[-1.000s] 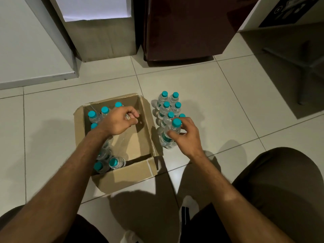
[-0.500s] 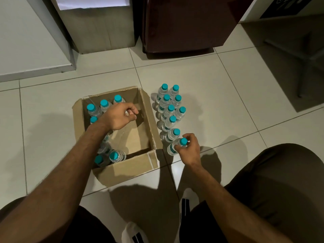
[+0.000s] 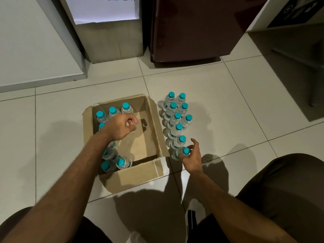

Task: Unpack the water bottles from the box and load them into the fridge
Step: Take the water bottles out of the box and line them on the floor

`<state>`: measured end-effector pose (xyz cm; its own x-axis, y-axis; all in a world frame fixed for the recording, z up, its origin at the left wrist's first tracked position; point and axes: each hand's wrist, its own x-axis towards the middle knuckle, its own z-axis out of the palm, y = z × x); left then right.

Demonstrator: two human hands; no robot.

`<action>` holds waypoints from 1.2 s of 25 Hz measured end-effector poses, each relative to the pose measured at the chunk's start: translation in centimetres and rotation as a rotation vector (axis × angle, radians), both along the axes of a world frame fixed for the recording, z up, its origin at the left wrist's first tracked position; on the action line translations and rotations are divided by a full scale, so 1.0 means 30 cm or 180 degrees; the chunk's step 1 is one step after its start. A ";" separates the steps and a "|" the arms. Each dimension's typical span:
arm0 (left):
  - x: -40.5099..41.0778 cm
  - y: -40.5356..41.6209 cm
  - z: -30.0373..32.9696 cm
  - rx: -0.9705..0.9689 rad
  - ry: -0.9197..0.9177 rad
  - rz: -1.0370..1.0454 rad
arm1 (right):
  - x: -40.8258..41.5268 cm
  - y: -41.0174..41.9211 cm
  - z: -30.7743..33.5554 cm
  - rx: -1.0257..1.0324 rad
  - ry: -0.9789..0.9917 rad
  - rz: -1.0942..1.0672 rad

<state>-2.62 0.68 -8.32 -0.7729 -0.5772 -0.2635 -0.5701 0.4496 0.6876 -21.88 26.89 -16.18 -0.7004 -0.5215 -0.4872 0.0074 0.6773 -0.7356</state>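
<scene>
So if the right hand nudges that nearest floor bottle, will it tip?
Probably yes: the nearest bottle is tall and narrow, so top-heavy. It stands close to its neighbours, so it might knock them. Being round and clear plastic, it would likely roll on the tiles.

Dim indoor light, soft overlapping shadows, wide-angle bending at edges, sharp centre

Teal-capped water bottles (image 3: 177,120) stand upright beside the open cardboard box (image 3: 154,120).

We see bottles (image 3: 177,118) standing on the floor (image 3: 219,102) right of the box (image 3: 150,120), the fridge (image 3: 192,28) beyond them.
</scene>
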 end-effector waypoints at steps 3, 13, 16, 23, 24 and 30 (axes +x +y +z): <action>0.026 -0.017 -0.017 -0.0349 -0.0148 0.0335 | -0.004 0.004 -0.013 0.0002 0.0000 0.0086; 0.082 -0.064 -0.074 -0.1053 -0.1795 0.1154 | -0.056 -0.058 0.099 -0.0511 0.1151 0.0179; 0.088 -0.046 -0.094 -0.0993 -0.1754 0.1174 | -0.052 -0.113 0.143 -0.0706 0.1123 0.0213; 0.135 -0.030 -0.149 -0.0824 -0.1091 0.1245 | 0.018 -0.182 0.211 -0.1048 0.1185 0.0337; 0.133 -0.032 -0.137 -0.0759 -0.0922 0.1283 | 0.029 -0.190 0.223 -0.1137 0.1206 0.0376; 0.072 -0.080 0.082 -0.0647 0.0060 0.0281 | 0.092 -0.297 0.300 -0.1369 0.1077 0.1035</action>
<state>-0.45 -1.72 -5.87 -0.7208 -0.6826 -0.1206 -0.6012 0.5291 0.5988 -19.13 17.99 -7.17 -0.5518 -0.8333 0.0335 -0.4294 0.2494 -0.8680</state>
